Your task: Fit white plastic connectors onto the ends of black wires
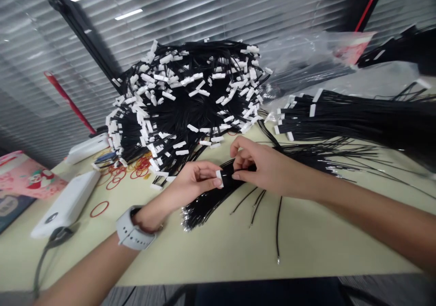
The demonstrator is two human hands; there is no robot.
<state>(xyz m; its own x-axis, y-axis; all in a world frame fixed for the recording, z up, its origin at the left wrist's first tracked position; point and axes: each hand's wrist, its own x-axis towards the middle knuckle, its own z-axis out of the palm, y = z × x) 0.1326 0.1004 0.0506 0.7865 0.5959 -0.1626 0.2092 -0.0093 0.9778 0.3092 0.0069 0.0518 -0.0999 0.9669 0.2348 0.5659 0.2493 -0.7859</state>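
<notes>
Between thumb and fingers, my left hand point(199, 177) grips a small white connector point(220, 178) with black wires running out of it to the right. My right hand point(254, 163) is closed in a pinch on a thin black wire just right of the connector; the wire's tip is hidden by the fingers. Under both hands lies a bundle of loose black wires point(204, 206) with shiny metal ends at its lower left. A few single wires point(278, 233) stick out toward the front edge of the table.
A big heap of black cables with white connectors point(190, 101) stands behind my hands. More bundled cables point(347, 115) and clear plastic bags point(299, 60) lie back right. Red rubber bands point(99, 209), a white power bank point(66, 206) with a cable and a pink bag point(30, 174) are at left.
</notes>
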